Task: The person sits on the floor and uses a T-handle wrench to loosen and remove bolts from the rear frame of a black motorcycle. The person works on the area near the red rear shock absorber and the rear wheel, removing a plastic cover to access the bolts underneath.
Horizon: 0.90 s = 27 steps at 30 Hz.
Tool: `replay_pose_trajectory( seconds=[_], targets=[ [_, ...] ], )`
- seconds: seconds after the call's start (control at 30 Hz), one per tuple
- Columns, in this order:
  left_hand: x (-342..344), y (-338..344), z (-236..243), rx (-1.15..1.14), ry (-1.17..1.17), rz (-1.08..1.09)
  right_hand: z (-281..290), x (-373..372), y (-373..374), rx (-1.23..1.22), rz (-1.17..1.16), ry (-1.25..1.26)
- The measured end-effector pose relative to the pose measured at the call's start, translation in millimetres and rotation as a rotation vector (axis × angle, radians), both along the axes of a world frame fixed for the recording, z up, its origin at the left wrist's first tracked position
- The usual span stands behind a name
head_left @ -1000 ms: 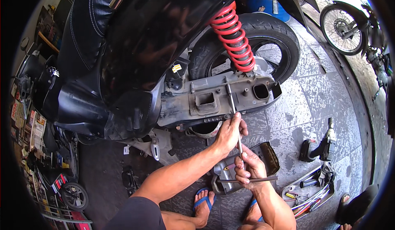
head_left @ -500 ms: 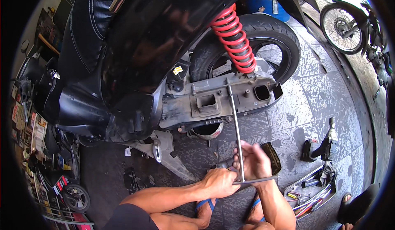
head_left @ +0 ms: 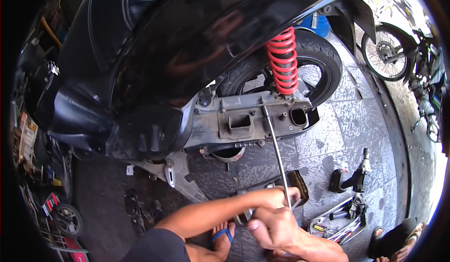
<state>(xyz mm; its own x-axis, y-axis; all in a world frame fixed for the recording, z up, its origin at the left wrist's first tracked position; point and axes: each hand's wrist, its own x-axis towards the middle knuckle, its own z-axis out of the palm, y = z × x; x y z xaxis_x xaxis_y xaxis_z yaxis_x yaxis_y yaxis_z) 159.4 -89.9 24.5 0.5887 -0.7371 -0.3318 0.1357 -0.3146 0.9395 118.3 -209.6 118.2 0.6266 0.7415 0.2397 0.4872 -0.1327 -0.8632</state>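
Observation:
A long steel T-handle wrench [head_left: 277,156] reaches from the grey casing [head_left: 213,126] on the black scooter [head_left: 183,37] down to my hands. My left hand [head_left: 276,197], partly hidden behind the other, has its fingers curled round the lower shaft. In front of it, my right hand [head_left: 274,229] is closed at the bottom of the wrench, where the crossbar is hidden. A red coil spring [head_left: 281,60] stands above the casing, before the rear wheel [head_left: 326,67]. A removed part [head_left: 297,184] lies on the floor behind my hands.
On the tiled floor [head_left: 323,135] lie a cordless impact driver [head_left: 358,177], a tray of tools [head_left: 337,224] and a grey panel [head_left: 180,173]. Another person's feet [head_left: 398,243] show at lower right. A motorcycle [head_left: 422,70] stands at right, shelves of parts [head_left: 26,145] at left.
My right hand has come over to the left and now grips the wrench's lower end. My left hand has moved up and right onto the shaft. The view has shifted.

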Motion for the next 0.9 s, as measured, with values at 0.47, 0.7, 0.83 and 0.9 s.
replay_pose_trajectory(
  seconds=[0.47, 0.7, 0.83, 0.9],
  targets=[
    [-20, 21, -4, -0.406, 0.301, 0.395, -67, -59, -41, 0.033, -0.500, -0.081],
    [-25, 13, 6, -0.456, 0.324, 0.480, -88, -58, -37, 0.022, -0.594, 0.035],
    [-21, 13, 8, -0.484, 0.400, 0.588, -128, -66, -61, -1.060, -0.165, -0.046],
    [-17, 13, 18, -0.490, 0.459, 0.620, -148, -75, -65, -1.229, -0.266, 0.091]
  ],
)
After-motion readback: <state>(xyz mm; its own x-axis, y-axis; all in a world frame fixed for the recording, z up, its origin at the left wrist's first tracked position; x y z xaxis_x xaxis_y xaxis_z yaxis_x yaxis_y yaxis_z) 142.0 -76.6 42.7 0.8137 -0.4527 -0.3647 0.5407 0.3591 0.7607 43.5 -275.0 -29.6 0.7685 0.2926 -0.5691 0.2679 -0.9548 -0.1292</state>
